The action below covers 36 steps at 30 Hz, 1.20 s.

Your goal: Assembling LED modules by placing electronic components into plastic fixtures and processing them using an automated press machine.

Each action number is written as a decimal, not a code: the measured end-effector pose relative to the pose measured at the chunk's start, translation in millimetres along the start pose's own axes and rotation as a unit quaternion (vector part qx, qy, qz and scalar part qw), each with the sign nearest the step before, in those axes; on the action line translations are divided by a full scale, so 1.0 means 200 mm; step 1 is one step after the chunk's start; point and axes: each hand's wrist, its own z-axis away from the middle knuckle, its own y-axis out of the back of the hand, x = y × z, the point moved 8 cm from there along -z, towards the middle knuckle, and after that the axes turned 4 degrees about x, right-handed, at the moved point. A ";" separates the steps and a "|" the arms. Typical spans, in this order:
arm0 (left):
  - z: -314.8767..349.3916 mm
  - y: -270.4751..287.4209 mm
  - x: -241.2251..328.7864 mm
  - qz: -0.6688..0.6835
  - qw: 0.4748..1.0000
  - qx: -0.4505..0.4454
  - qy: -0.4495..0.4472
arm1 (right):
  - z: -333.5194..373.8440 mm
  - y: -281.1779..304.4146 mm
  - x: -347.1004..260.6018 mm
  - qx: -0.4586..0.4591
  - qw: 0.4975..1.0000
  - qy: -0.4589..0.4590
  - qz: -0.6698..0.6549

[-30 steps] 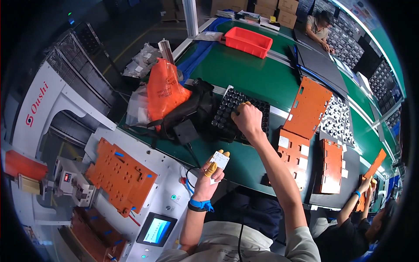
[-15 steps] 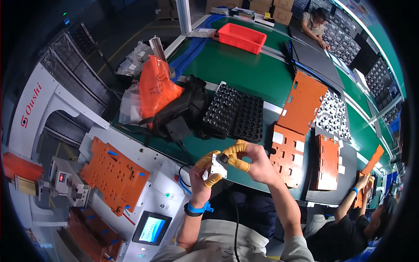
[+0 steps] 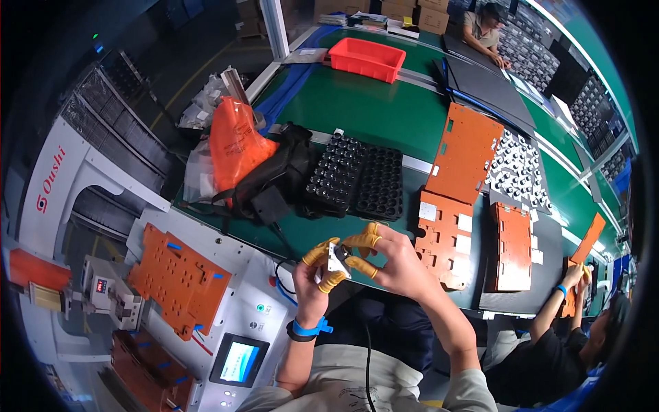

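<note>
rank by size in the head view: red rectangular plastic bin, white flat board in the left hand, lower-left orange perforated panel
1. Orange perforated panel
2. Red rectangular plastic bin
3. White flat board

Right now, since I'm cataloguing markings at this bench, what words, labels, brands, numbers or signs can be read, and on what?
I won't copy out wording or digits, only tell where they stand:
White machine: large red lettering with an emblem, legible.
Small grey unit: lit red digits.
Screen: writing too small to read.
Orange bag: dark print, too blurred to read.
White piece in the left hand: no lettering I can make out.
</note>
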 end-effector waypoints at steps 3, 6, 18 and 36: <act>0.01 0.00 -0.06 0.060 0.997 -0.031 0.028 | -0.01 0.03 0.01 -0.026 0.999 -0.015 -0.016; -0.01 -0.02 -0.11 0.070 0.995 -0.018 0.065 | 0.03 0.04 0.04 0.005 0.998 -0.048 0.040; -0.04 -0.17 -0.36 0.097 0.973 -0.103 0.185 | 0.16 0.18 0.19 -0.005 0.995 -0.024 0.098; 0.05 -0.55 -0.59 -0.159 0.970 -0.144 0.113 | 0.69 0.31 0.62 0.254 0.951 -0.173 -0.034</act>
